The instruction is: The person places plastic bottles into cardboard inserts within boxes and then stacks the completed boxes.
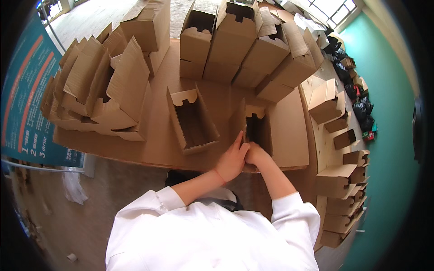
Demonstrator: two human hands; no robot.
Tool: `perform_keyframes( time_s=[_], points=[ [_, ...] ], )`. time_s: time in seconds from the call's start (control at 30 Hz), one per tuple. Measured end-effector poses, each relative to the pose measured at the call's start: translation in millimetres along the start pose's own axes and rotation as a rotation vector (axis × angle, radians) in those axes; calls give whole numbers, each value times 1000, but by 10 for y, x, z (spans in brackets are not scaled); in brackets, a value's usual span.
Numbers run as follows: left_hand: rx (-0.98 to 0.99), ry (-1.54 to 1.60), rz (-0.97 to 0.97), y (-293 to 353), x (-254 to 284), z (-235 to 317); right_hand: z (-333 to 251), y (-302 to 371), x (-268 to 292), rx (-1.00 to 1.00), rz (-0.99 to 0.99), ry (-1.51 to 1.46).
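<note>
An open-topped cardboard box (238,119) stands near the front edge of the table, right of the middle, its inside dark and a notched flap at its far end. My left hand (231,159) grips its near left corner, the index finger stretched along the left wall. Close beside it, my right hand (257,154) is closed on the near end of the same box, and its fingertips are partly hidden. A second open cardboard box (205,147) sits just to the left, touched by neither hand.
Several folded boxes (120,118) stand packed together at the left of the cardboard-covered table (289,153). A row of tall stacked boxes (226,49) lines the far side. More boxes (332,185) lie along the right, near black bags (361,110). A blue-green banner (27,95) stands left.
</note>
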State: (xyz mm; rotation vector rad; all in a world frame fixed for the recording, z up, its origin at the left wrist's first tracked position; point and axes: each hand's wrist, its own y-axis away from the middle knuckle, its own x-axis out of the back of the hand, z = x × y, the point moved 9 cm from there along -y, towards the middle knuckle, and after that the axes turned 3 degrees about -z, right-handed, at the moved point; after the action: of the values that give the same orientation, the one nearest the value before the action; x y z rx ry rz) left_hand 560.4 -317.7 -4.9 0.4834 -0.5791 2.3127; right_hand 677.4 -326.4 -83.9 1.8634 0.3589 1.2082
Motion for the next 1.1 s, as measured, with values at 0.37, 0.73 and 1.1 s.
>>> perform_keyframes(
  time_s=[0.37, 0.73, 1.1],
  points=[
    [-36, -92, -34, 2, -140, 26, 1214, -1130, -611, -257, 3, -701],
    [17, -86, -138, 32, 50, 157, 372, 374, 53, 327, 229, -1600],
    [-112, -163, 494, 388, 1803, 155, -892, 1962, 972, 608, 538, -864]
  ],
)
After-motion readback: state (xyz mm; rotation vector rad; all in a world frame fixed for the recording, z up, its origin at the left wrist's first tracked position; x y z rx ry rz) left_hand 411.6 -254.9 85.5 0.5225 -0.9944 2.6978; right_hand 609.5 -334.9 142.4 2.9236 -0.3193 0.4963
